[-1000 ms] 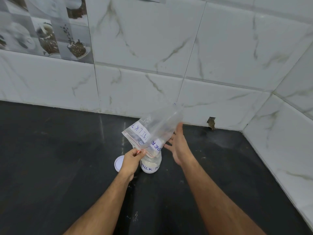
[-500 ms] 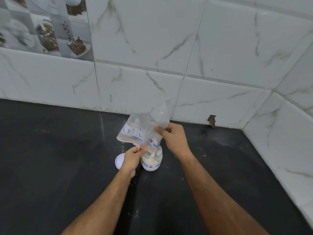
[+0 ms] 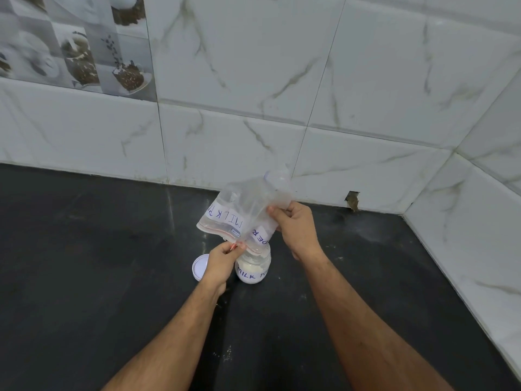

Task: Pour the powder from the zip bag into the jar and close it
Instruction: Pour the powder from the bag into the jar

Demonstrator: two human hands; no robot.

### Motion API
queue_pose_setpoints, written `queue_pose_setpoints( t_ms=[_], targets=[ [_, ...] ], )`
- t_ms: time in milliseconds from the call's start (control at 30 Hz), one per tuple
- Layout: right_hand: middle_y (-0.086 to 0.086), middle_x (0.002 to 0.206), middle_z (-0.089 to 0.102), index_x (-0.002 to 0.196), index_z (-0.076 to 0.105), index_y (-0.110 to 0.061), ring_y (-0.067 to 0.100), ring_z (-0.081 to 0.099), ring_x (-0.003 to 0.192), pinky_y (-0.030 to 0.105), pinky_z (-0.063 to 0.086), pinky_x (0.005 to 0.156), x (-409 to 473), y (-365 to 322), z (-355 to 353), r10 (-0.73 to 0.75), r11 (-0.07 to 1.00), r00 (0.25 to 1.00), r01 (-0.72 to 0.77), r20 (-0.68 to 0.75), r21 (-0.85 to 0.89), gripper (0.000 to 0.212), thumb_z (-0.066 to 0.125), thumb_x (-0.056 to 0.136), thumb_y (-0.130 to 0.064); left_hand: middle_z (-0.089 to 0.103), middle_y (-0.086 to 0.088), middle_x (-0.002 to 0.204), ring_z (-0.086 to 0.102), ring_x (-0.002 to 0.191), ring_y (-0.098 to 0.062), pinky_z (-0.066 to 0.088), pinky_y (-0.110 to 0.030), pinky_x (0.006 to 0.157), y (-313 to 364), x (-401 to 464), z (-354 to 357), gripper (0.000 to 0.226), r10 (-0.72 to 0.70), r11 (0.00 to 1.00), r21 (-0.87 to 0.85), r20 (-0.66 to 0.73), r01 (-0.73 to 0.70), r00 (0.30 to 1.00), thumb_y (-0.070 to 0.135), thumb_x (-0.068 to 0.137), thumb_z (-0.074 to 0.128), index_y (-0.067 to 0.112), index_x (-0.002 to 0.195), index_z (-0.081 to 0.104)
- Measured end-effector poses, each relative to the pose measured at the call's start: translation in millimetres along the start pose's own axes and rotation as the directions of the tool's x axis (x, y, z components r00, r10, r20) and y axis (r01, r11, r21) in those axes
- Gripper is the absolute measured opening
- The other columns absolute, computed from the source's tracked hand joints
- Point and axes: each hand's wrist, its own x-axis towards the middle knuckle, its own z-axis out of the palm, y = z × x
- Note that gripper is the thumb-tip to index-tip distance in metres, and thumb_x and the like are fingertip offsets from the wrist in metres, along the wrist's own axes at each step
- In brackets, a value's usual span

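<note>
A clear zip bag (image 3: 245, 210) with a white label in blue handwriting hangs upside down over a small jar (image 3: 253, 268). The jar is clear, holds white powder and carries a handwritten label. The bag's mouth reaches down to the jar's opening. My left hand (image 3: 221, 262) pinches the bag's zip edge just left of the jar. My right hand (image 3: 296, 230) grips the bag's raised bottom end, above and right of the jar. The bag looks nearly empty. A white round lid (image 3: 199, 268) lies flat on the counter, partly hidden behind my left hand.
The dark counter (image 3: 84, 263) runs left and toward me, with a few white specks near my forearms. White marble tile walls (image 3: 310, 108) close the back and right side, forming a corner. A small hole (image 3: 353, 201) sits in the back wall's base.
My right hand went from open beside the bag to gripping its upper end. The bag folded down lower over the jar. My left hand stayed put.
</note>
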Motion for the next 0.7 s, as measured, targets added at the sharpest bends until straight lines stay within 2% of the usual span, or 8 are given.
queue_pose_setpoints(
  t_ms=[133,233,367,500,600,667,700],
  targets=[
    [0.009,0.089,0.079,0.087,0.078,-0.012,0.018,0.073,0.084,0.042,0.059,0.078,-2.4,7.5,2.2,0.002,0.981,0.998,0.011,0.07,-0.192,0.016,0.065,0.082,-0.004,0.073,0.017,0.063,0.057,0.048,0.009,0.039,-0.004,0.046,0.3,1.3,0.2,0.008,0.0,0.999,0.033,-0.01,0.001,1.0,0.007,0.092,0.068,0.012,0.088,0.072],
    [0.003,0.093,0.08,0.088,0.08,-0.024,0.016,0.075,0.089,0.038,0.061,0.081,0.6,2.5,-1.8,-0.013,0.999,1.0,0.013,0.01,-0.035,0.024,0.065,0.091,-0.006,0.076,0.013,0.071,0.063,0.058,0.009,0.043,-0.005,0.051,3.4,2.1,-0.1,0.008,-0.001,1.0,0.03,0.025,0.0,1.0,0.009,0.091,0.07,0.014,0.087,0.074],
    [-0.001,0.09,0.08,0.086,0.079,-0.028,0.014,0.074,0.086,0.033,0.058,0.072,-3.5,8.2,-1.0,0.009,0.989,0.996,0.005,0.09,-0.148,0.037,0.059,0.086,0.003,0.078,0.001,0.087,0.069,0.075,-0.003,0.05,-0.015,0.067,4.9,2.8,-0.6,0.006,-0.02,0.999,0.038,0.031,0.019,0.999,0.009,0.09,0.071,0.013,0.092,0.075],
    [-0.003,0.09,0.08,0.086,0.08,-0.03,0.013,0.074,0.086,0.035,0.061,0.076,-1.0,4.1,-4.7,-0.006,1.0,1.0,0.006,0.009,-0.025,0.032,0.062,0.093,-0.004,0.078,0.0,0.091,0.069,0.087,-0.01,0.053,-0.021,0.08,4.7,4.4,-0.5,0.006,-0.01,0.999,0.036,0.041,0.008,0.999,0.008,0.09,0.071,0.012,0.091,0.075],
    [-0.002,0.087,0.079,0.085,0.078,-0.024,0.016,0.073,0.086,0.038,0.06,0.072,-4.0,10.8,-3.2,0.012,0.99,0.997,-0.001,0.076,-0.139,0.034,0.06,0.088,0.004,0.074,-0.013,0.101,0.066,0.093,-0.018,0.051,-0.035,0.094,8.7,2.6,0.3,0.01,-0.007,0.998,0.055,0.044,0.005,0.999,0.005,0.091,0.069,0.002,0.099,0.074],
    [0.004,0.094,0.079,0.092,0.077,-0.02,0.024,0.074,0.094,0.047,0.061,0.081,-2.6,11.0,-6.3,0.033,0.998,0.999,-0.032,0.015,-0.047,0.027,0.061,0.092,0.002,0.075,-0.01,0.099,0.068,0.09,-0.014,0.052,-0.031,0.091,11.0,4.2,0.4,0.01,0.003,0.998,0.06,0.06,-0.007,0.998,0.006,0.092,0.069,0.003,0.099,0.074],
    [0.005,0.097,0.079,0.096,0.075,-0.018,0.024,0.074,0.096,0.047,0.061,0.083,-0.7,8.8,-9.2,0.044,0.999,0.999,-0.044,-0.026,0.017,0.022,0.061,0.095,-0.002,0.077,-0.004,0.094,0.069,0.086,-0.008,0.054,-0.024,0.085,12.7,5.1,-0.1,0.008,0.008,0.998,0.062,0.067,-0.012,0.998,0.006,0.092,0.069,0.007,0.097,0.075]
  ],
)
